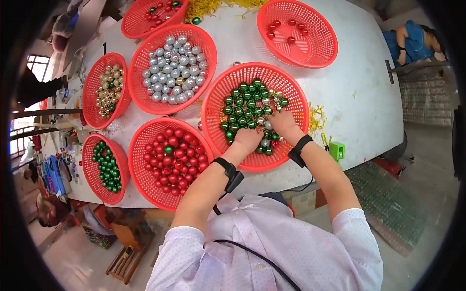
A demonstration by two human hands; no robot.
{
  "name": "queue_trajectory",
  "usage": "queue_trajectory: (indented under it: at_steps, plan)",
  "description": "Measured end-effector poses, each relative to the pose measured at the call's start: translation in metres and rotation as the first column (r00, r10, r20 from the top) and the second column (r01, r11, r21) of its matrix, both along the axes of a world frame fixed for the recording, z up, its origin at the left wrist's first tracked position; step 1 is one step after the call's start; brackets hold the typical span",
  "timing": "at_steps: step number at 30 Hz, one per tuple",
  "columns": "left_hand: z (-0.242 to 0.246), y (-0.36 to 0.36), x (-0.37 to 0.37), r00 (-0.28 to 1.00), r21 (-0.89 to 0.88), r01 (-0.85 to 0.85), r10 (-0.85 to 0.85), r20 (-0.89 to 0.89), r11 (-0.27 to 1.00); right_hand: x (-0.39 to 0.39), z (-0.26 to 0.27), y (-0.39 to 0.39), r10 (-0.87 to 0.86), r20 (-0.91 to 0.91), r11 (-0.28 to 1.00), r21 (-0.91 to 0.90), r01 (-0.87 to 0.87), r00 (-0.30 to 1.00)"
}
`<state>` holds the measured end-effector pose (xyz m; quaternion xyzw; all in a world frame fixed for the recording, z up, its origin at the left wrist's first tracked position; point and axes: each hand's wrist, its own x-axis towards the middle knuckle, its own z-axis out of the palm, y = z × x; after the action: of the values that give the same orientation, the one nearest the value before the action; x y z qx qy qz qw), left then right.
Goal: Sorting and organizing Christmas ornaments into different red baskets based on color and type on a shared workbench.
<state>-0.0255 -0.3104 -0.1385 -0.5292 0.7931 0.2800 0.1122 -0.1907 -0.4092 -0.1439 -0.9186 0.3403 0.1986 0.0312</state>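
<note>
Both of my hands are down inside a red plastic mesh basket [209, 105] of shiny ball ornaments. Most are green baubles [240, 102], with some gold baubles [277, 94] and silver ones among them. My left hand [249, 139] reaches over the near side, its fingers pointing inward among the balls. To its right, my right hand [284, 122] touches baubles near the basket's middle right. The fingertips of both hands are partly hidden, so I cannot tell what they hold. Each wrist wears a black strap.
Left are baskets of red baubles [178, 154], silver baubles [174, 72], gold baubles [109, 91] and small green baubles [107, 167]. A basket [262, 25] with several red balls stands far right. Yellow ties [316, 118] and a green tape dispenser [336, 151] lie right. People [415, 42] are nearby.
</note>
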Motion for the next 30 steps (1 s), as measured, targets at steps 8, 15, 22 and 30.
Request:
queue_trajectory:
  at_steps: [8,15,22,30]
  plan:
    - [-0.018,0.006,-0.009,0.996,-0.131,-0.086,0.080,-0.047,0.988,-0.009,0.005,0.009,0.073,0.126,0.997,0.004,-0.074,0.989]
    - [0.005,0.021,0.012,0.988,-0.197,-0.152,0.149,-0.027,0.969,0.023,0.076,0.019,0.039,0.105,0.929,0.362,-0.074,0.994]
    - [0.023,0.012,0.020,0.988,0.087,0.044,-0.056,0.141,0.995,0.028,0.015,0.067,0.208,-0.225,0.977,0.097,-0.191,0.952]
    - [0.031,0.000,0.068,0.986,-0.022,-0.097,0.099,0.137,0.995,0.040,0.019,0.081,0.241,-0.272,0.970,0.074,-0.230,0.932]
